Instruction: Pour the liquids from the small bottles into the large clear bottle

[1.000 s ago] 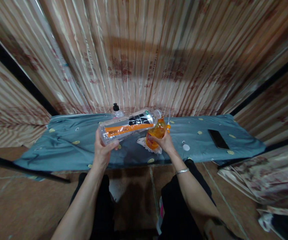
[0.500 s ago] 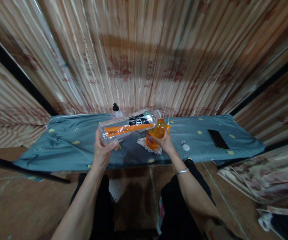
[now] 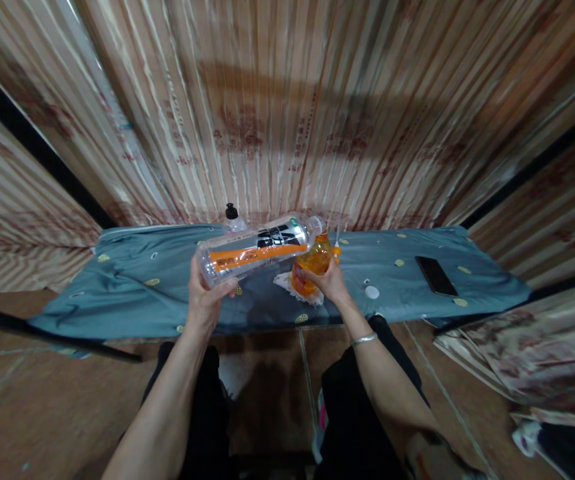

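Observation:
A large clear plastic bottle (image 3: 254,248) with an orange, silver and black label lies tilted almost level in the air. My left hand (image 3: 207,293) is closed around its base end. Its neck points right and meets the mouth of an amber bottle (image 3: 317,257). My right hand (image 3: 330,280) is wrapped round the amber bottle, which stands on a crumpled white cloth (image 3: 287,283). Whether liquid is passing between the two necks I cannot make out. Just behind my right hand is an orange pump top (image 3: 336,252) with a thin clear tube.
A teal patterned cloth (image 3: 132,293) covers the low bench. Behind the clear bottle stands a black-capped bottle (image 3: 232,217). To the right lie a small white cap (image 3: 372,292) and a black phone (image 3: 436,276). A striped curtain (image 3: 277,120) hangs behind, with dark poles (image 3: 32,147) at the sides.
Almost nothing differs. The clear bottle stays tilted at the amber bottle's mouth, both hands keep their grip, and the view has shifted very slightly.

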### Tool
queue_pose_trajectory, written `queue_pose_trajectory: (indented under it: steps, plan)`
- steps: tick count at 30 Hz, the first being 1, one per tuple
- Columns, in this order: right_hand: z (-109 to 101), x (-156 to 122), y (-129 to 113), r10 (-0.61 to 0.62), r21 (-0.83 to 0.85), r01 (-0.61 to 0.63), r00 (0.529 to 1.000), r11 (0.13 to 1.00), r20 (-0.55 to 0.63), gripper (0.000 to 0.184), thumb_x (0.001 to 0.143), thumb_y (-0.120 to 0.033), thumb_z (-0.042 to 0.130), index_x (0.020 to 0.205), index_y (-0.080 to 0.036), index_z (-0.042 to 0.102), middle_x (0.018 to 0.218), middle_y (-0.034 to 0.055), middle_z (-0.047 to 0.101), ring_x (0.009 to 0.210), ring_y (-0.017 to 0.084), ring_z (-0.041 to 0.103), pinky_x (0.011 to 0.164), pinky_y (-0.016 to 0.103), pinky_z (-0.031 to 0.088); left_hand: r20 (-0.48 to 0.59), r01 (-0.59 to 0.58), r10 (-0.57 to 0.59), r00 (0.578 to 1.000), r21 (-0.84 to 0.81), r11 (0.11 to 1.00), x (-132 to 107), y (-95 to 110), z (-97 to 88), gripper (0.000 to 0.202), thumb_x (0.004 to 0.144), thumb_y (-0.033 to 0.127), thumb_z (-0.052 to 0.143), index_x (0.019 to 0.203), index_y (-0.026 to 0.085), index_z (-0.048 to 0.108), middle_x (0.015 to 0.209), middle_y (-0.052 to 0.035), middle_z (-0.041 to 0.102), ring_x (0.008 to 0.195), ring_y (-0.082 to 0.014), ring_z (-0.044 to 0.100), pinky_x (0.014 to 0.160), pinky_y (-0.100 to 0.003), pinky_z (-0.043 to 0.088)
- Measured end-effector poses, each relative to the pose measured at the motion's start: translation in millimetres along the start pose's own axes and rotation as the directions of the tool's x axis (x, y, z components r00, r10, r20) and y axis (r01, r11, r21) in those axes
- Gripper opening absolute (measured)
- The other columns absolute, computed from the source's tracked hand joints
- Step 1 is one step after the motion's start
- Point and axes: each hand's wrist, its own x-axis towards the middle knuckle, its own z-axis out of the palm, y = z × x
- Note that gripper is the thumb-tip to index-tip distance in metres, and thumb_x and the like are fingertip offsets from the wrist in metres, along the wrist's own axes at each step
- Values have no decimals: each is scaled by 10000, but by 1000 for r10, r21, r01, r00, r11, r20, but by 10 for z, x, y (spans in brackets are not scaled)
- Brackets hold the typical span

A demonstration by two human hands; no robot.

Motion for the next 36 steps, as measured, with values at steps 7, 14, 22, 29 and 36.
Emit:
queue_pose_trajectory:
  steps: [7,14,22,29,36]
  plan:
    - [-5,0,-9,7,-12,-7,1000,1000,3,774,560,-393,985,1231,-209,646,1241,142,816,1168,363,772,1056,516,602,10,7,-8,1000,34,999,5,2,-11,899,481,295,1010,1314,266,674,1062,-51,738,695,-151,633,502,-227,445]
    - [-2,3,7,-2,-11,2,1000,1000,-5,765,563,-424,982,1222,-222,648,1226,133,821,1157,368,774,1046,530,605,23,-15,15,1000,17,1000,1,-6,-4,850,490,286,1011,1270,259,677,1033,-41,738,654,-133,624,449,-197,424]
    - [-7,-10,34,-33,-3,33,999,999,-5,783,572,-488,965,1230,-201,653,1234,164,811,1177,392,763,1053,550,600,5,-1,1,1000,35,999,-20,19,-3,893,468,308,1031,1281,249,668,1048,-51,725,684,-149,627,453,-206,433]
    - [10,-4,20,0,-7,0,1000,1000,-1,802,563,-456,981,1247,-195,652,1247,168,812,1186,389,766,1054,542,605,14,4,-4,1000,44,999,-15,19,-17,903,475,302,1020,1301,247,658,1074,-62,729,698,-155,629,460,-211,421]
    - [-24,-24,-42,-7,-21,8,1000,1000,19,776,585,-466,967,1244,-215,644,1250,155,812,1185,381,768,1037,520,608,9,-16,15,1000,30,999,-10,7,-5,850,477,304,1019,1257,236,686,1049,-58,727,673,-149,620,448,-216,418]
